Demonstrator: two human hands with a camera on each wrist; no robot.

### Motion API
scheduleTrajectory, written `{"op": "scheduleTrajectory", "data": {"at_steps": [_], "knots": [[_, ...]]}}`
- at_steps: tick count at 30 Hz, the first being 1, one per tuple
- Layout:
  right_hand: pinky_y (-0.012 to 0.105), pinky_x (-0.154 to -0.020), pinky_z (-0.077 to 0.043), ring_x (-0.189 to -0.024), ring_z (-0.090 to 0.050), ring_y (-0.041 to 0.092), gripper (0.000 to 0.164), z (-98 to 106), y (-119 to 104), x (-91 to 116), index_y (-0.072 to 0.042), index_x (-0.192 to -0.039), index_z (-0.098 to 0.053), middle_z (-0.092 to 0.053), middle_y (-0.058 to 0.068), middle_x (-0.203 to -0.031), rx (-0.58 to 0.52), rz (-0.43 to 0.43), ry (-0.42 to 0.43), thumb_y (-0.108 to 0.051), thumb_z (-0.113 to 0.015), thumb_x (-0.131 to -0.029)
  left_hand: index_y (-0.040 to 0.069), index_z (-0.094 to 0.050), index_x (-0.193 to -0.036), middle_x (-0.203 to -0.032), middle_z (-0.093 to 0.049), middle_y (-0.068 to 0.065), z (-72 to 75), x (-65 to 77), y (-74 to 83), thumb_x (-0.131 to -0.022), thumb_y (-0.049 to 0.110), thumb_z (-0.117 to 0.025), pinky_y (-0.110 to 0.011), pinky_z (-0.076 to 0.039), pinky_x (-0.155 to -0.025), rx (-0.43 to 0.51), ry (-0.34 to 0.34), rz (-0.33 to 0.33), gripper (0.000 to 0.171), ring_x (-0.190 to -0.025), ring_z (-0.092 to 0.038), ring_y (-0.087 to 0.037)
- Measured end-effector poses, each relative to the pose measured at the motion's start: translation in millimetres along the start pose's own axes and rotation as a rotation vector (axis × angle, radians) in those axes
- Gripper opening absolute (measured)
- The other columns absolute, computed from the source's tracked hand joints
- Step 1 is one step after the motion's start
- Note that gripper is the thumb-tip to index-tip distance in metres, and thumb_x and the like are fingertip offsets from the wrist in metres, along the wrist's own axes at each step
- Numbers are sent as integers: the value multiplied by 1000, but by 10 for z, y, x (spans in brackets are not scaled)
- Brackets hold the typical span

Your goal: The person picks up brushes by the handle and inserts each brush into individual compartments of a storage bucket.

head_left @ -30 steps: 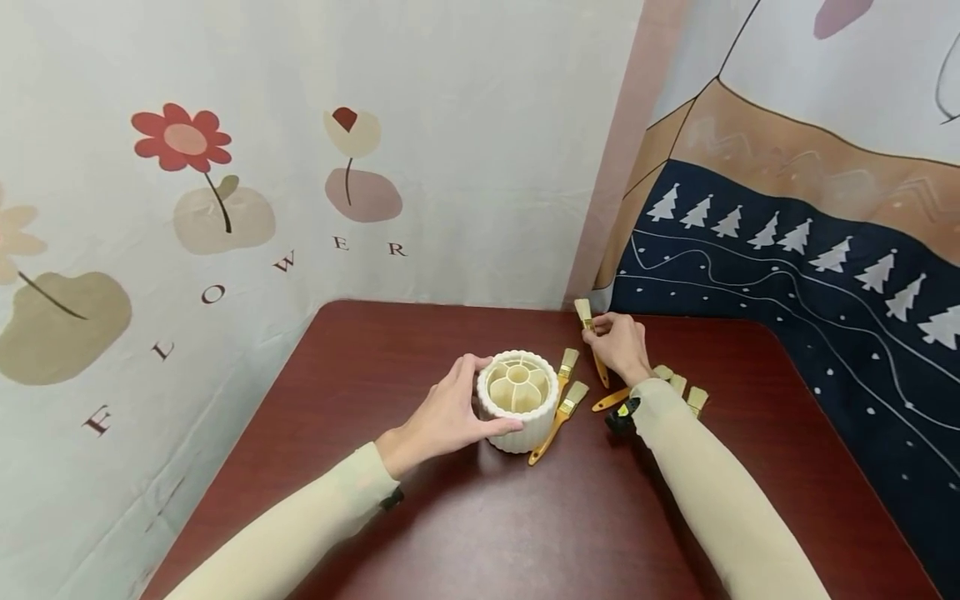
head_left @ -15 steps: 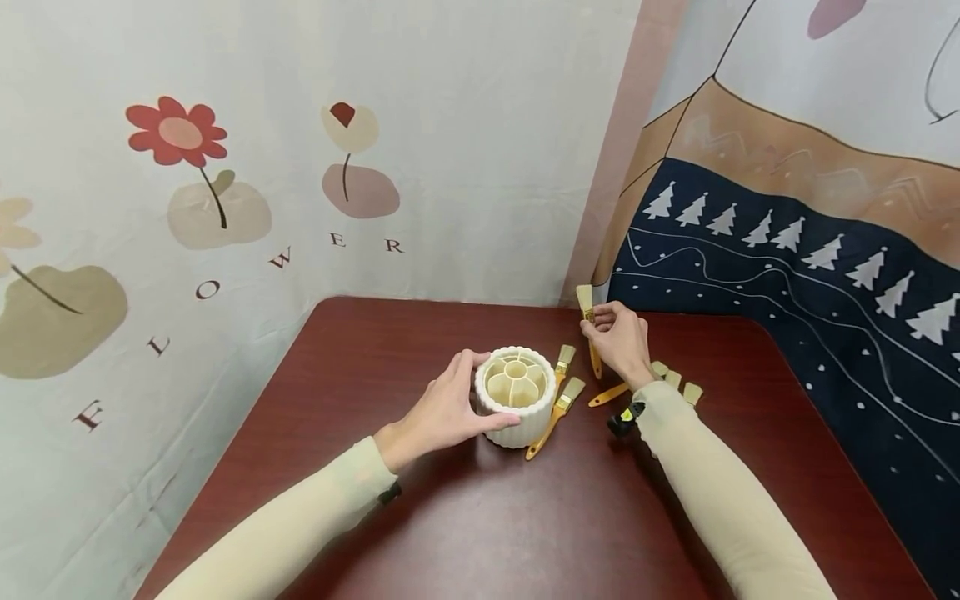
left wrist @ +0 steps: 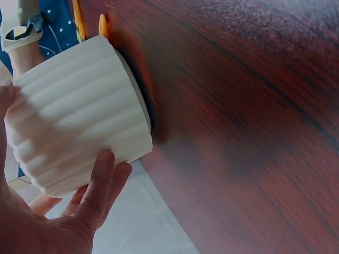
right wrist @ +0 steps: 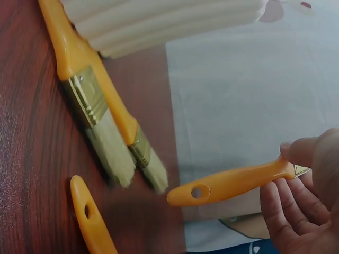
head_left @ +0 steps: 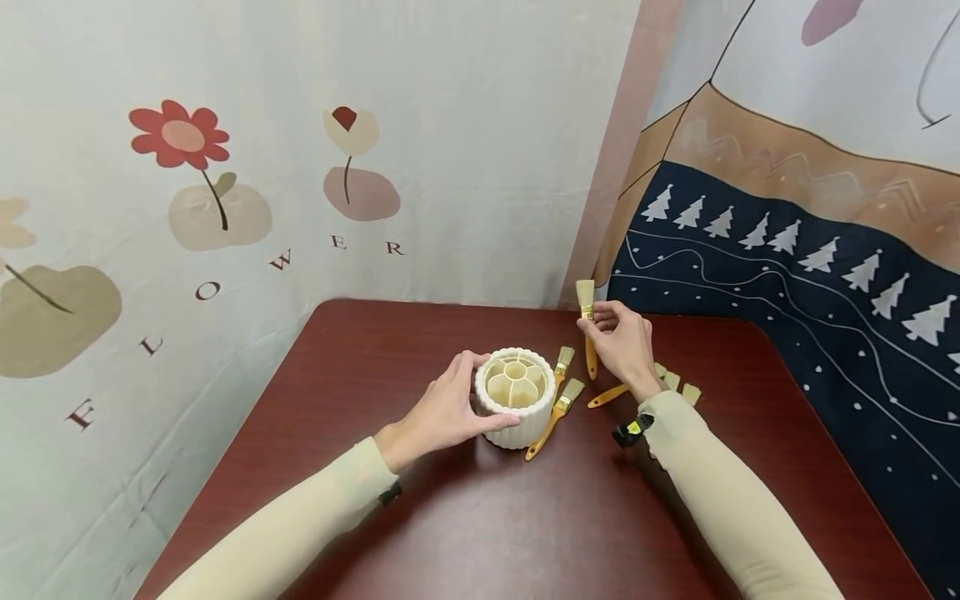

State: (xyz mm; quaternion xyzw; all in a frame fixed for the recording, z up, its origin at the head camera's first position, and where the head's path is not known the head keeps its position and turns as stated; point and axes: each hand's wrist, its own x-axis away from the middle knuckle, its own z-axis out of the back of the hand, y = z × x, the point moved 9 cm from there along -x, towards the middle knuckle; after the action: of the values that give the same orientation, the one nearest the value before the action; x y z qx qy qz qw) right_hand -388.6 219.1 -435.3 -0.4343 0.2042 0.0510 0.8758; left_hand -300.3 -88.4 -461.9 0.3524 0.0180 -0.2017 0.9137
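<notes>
My left hand (head_left: 442, 410) holds a white fluted round organizer (head_left: 517, 429) by its left side, thumb across the front and fingers behind. Petal-shaped compartments show inside it. In the left wrist view its ribbed wall (left wrist: 79, 111) fills the space beside my fingers. My right hand (head_left: 621, 340) pinches a paintbrush (head_left: 590, 354) near its metal ferrule, bristles up and orange handle hanging down. The right wrist view shows the handle (right wrist: 228, 182) with its hole end pointing away from my fingers. Two more paintbrushes (head_left: 555, 421) lie against the organizer's right side.
Several other paintbrushes (head_left: 671, 381) lie on the dark red table (head_left: 450, 533) under my right wrist, one orange handle (head_left: 607, 395) pointing left. A pale flower-printed cloth (head_left: 465, 167) hangs behind the table, and a navy tree-patterned one (head_left: 757, 275) hangs at the right.
My right hand has raised the paintbrush slightly and turned it more upright. My left hand keeps its hold on the organizer, which stays in place.
</notes>
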Motion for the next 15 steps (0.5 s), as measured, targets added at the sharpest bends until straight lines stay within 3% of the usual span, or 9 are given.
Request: {"op": "scheduleTrajectory", "data": {"at_steps": [15], "knots": [[0,-80,-50,-101,-83,35,36,111,-290,171,-2,-125,-79,-85,19,-112,-20,62,1,-23,-96,-101,18,-53,-149,-164,-60,-3,1,-4,10,-84,68,-100,-57,-63,-113,-1,0,-13,95,-138,-74,-30]]}}
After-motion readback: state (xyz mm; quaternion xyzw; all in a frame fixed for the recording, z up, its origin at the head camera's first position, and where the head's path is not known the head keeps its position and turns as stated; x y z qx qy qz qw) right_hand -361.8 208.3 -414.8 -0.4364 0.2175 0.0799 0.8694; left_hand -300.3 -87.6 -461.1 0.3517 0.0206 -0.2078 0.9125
